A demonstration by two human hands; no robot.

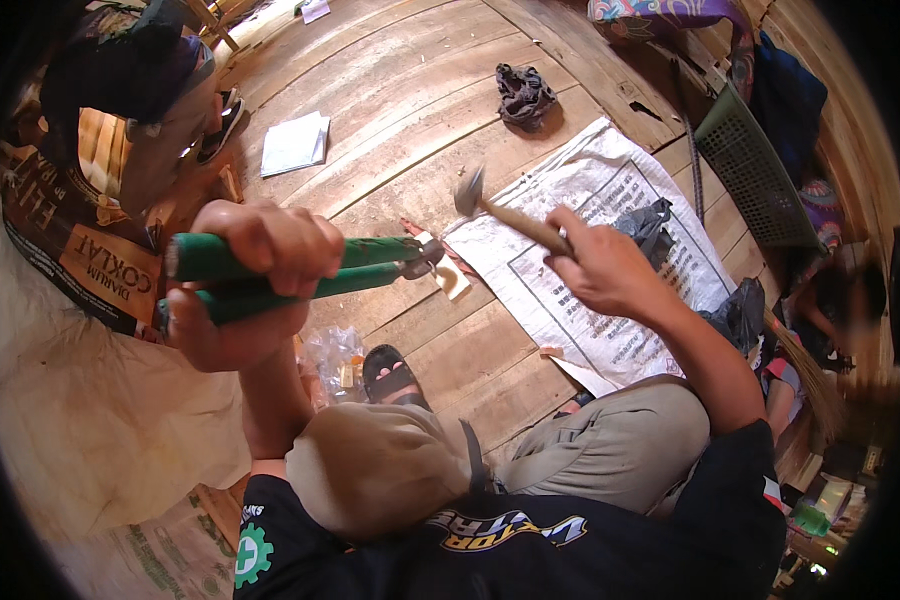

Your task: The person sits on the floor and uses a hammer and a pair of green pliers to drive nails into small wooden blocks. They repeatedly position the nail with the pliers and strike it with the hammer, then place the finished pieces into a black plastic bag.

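Note:
My left hand (255,275) is wrapped round the two green handles of a pair of long-handled pliers (370,268), which points to the right. At the pliers' dark jaws there is a small pale block (454,282); whether the jaws grip it, I cannot tell. My right hand (600,268) is closed on the wooden handle of a hammer (515,222). The hammer's metal head is raised up and to the left, apart from the pliers.
A white printed sack (540,270) lies on the plank floor, with dark plastic on it. Beyond are a crumpled dark cloth (523,97) and white paper (295,143). A green basket (755,165) stands at the right. A person (160,120) is at the far left.

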